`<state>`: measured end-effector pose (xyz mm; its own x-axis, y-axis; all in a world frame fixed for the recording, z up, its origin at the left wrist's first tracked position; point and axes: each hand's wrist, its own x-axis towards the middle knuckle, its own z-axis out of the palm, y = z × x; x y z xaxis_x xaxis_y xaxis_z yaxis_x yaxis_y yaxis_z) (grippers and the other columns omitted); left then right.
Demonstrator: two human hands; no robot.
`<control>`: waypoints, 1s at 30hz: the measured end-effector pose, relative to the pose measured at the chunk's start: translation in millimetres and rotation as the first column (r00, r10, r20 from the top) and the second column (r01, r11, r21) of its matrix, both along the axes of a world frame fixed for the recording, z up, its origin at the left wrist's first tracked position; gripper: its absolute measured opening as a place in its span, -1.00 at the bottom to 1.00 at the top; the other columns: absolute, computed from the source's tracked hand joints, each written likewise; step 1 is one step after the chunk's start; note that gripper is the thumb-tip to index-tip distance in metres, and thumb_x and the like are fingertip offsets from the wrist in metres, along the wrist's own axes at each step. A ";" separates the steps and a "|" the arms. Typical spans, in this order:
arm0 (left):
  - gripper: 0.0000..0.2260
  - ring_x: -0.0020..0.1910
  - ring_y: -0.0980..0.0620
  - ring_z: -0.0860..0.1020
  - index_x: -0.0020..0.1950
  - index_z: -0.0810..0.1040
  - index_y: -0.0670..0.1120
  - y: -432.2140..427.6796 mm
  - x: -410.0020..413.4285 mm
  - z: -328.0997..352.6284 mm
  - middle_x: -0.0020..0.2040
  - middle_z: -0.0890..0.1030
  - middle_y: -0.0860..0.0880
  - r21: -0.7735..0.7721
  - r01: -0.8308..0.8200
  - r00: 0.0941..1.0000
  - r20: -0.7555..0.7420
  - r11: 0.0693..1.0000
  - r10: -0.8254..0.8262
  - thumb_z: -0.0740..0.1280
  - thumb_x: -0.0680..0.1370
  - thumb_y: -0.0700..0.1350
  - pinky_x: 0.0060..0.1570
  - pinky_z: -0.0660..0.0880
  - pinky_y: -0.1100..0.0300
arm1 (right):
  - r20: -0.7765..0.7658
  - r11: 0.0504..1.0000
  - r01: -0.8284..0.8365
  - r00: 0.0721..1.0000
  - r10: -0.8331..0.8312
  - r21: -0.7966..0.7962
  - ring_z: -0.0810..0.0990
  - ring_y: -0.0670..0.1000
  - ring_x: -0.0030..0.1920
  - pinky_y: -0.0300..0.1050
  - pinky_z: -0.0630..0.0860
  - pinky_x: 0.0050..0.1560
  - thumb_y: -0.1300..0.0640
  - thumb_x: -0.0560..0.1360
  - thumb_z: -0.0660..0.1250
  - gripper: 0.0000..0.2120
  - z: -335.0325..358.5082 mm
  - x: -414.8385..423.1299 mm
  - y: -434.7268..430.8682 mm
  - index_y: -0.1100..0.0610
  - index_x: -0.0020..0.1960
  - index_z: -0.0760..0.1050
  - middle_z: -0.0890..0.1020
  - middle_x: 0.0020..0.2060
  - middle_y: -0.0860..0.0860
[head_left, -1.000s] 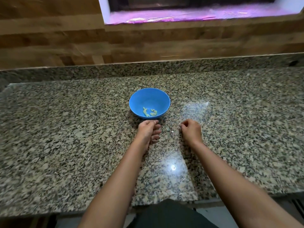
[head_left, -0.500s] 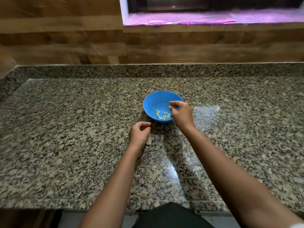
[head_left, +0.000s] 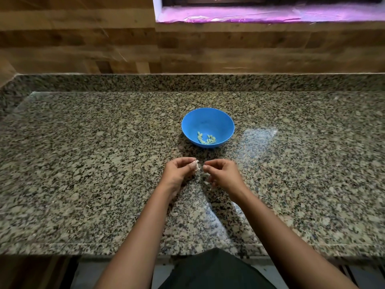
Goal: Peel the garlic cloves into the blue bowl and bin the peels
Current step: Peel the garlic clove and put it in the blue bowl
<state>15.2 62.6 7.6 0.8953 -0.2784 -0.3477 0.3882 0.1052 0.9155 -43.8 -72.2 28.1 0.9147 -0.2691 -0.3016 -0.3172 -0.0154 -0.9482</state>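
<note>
A blue bowl (head_left: 208,122) stands on the granite counter with several peeled, pale green-looking garlic cloves (head_left: 206,138) in its bottom. In front of the bowl, my left hand (head_left: 179,171) holds a small whitish garlic piece with papery skin (head_left: 195,164) at its fingertips. My right hand (head_left: 224,173) is right beside it, fingers curled, thumb and forefinger pinched close to the garlic; what it holds is too small to tell. A small white peel scrap (head_left: 206,182) lies under the right hand on the counter.
The speckled granite counter (head_left: 83,163) runs wide to both sides, with its front edge near my body. A wooden wall (head_left: 187,49) and a window sill with pink plastic (head_left: 260,16) lie behind. No bin is in view.
My right hand has drawn back from over the blue bowl to meet the left hand in front of it. The left hand has lifted a little, garlic showing at its fingertips.
</note>
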 end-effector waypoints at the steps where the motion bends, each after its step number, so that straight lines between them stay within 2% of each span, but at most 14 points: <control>1: -0.90 -0.27 0.07 0.59 -0.10 0.58 -0.19 -1.2 -1.6 2.7 -0.25 0.66 -0.05 -0.047 0.008 1.000 -0.005 0.999 -0.008 0.34 0.48 -0.37 -0.25 0.56 0.32 | 0.001 0.997 -0.007 1.000 0.007 0.080 0.50 -0.07 -0.47 -0.25 0.46 -0.54 0.27 0.49 0.35 -0.86 1.7 -0.9 1.5 0.29 0.03 0.54 0.59 -0.24 0.19; 3: -0.90 -0.29 0.09 0.61 -0.06 0.57 -0.23 -3.9 -4.5 7.1 -0.24 0.67 -0.06 -0.132 0.026 1.000 -0.015 0.991 -0.028 0.31 0.50 -0.38 -0.22 0.58 0.30 | 0.009 0.977 -0.013 1.000 0.011 0.214 0.51 -0.05 -0.45 -0.25 0.48 -0.53 0.29 0.49 0.34 -0.89 4.9 -1.5 2.9 0.30 0.00 0.55 0.59 -0.26 0.17; 5: -0.89 -0.27 0.08 0.61 -0.03 0.56 -0.24 -6.7 -6.1 8.4 -0.20 0.66 -0.09 -0.180 0.031 0.999 -0.021 0.983 -0.035 0.29 0.51 -0.38 -0.18 0.57 0.26 | 0.014 0.961 -0.003 1.000 -0.001 0.276 0.51 -0.02 -0.43 -0.24 0.49 -0.50 0.29 0.48 0.35 -0.89 6.6 -1.4 2.0 0.31 -0.01 0.56 0.60 -0.28 0.16; 10: -0.89 -0.20 0.04 0.61 -0.04 0.58 -0.23 -9.9 -7.9 8.3 -0.15 0.65 -0.11 -0.157 0.039 0.999 0.012 0.987 -0.037 0.31 0.50 -0.36 -0.12 0.56 0.25 | 0.037 0.974 0.053 0.997 -0.063 0.221 0.52 -0.07 -0.47 -0.23 0.48 -0.49 0.32 0.45 0.38 -0.83 4.9 0.3 1.3 0.38 0.01 0.55 0.61 -0.28 0.15; 15: -0.82 -0.17 0.02 0.64 -0.02 0.60 -0.22 -8.5 -9.1 11.1 -0.15 0.67 -0.11 -0.127 0.066 0.998 0.008 0.990 -0.066 0.42 0.40 -0.35 -0.06 0.59 0.21 | 0.075 0.986 0.068 0.994 -0.080 0.150 0.54 -0.04 -0.44 -0.21 0.53 -0.42 0.30 0.44 0.40 -0.90 3.4 -0.6 1.3 0.30 -0.05 0.57 0.64 -0.27 0.14; 17: -0.84 -0.22 0.02 0.64 -0.04 0.60 -0.23 -8.5 -8.9 12.4 -0.19 0.67 -0.11 -0.125 0.052 0.999 -0.001 0.991 -0.052 0.42 0.39 -0.36 -0.12 0.60 0.22 | 0.072 0.985 0.055 0.995 -0.068 0.164 0.55 0.00 -0.41 -0.16 0.56 -0.37 0.30 0.44 0.40 -0.91 2.5 -0.1 1.2 0.29 -0.06 0.57 0.63 -0.25 0.18; 20: -0.89 -0.32 0.06 0.62 -0.09 0.59 -0.25 -8.5 -8.7 15.9 -0.28 0.67 -0.08 -0.131 0.049 0.998 -0.020 0.990 -0.052 0.39 0.42 -0.38 -0.29 0.57 0.29 | 0.067 0.980 0.042 0.996 -0.056 0.195 0.58 0.01 -0.40 -0.20 0.58 -0.33 0.33 0.45 0.38 -0.90 3.3 0.5 1.0 0.34 -0.05 0.56 0.62 -0.27 0.18; 23: -0.92 -0.41 0.08 0.60 -0.11 0.57 -0.27 -8.8 -8.5 18.2 -0.33 0.66 -0.08 -0.128 0.049 0.998 -0.035 0.991 -0.054 0.35 0.45 -0.40 -0.36 0.55 0.31 | 0.058 0.977 0.022 0.998 -0.035 0.212 0.59 0.02 -0.38 -0.19 0.58 -0.27 0.34 0.45 0.37 -0.93 5.1 0.8 1.1 0.34 -0.07 0.57 0.63 -0.29 0.18; 26: -0.92 -0.45 0.08 0.59 -0.12 0.56 -0.28 -9.4 -8.1 19.1 -0.36 0.65 -0.09 -0.142 0.046 0.997 -0.062 0.989 -0.055 0.33 0.46 -0.41 -0.39 0.55 0.32 | 0.048 0.973 0.016 0.998 -0.028 0.228 0.59 0.03 -0.37 -0.20 0.58 -0.26 0.35 0.45 0.36 -0.93 5.2 1.1 0.8 0.35 -0.08 0.57 0.64 -0.28 0.20; 30: -0.92 -0.40 0.05 0.62 -0.13 0.57 -0.29 -9.5 -6.8 24.7 -0.33 0.66 -0.11 -0.133 0.075 0.992 -0.087 0.988 -0.087 0.36 0.43 -0.42 -0.36 0.57 0.31 | 0.054 0.966 0.015 0.998 -0.030 0.259 0.60 0.08 -0.33 -0.17 0.59 -0.23 0.35 0.44 0.36 -0.96 5.3 0.3 -2.1 0.33 -0.11 0.56 0.64 -0.28 0.19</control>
<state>8.4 53.1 32.3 0.8337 -0.3966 -0.3843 0.4825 0.1846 0.8562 -43.5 -74.3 33.4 0.9269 -0.2096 -0.3112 -0.2602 0.2386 -0.9356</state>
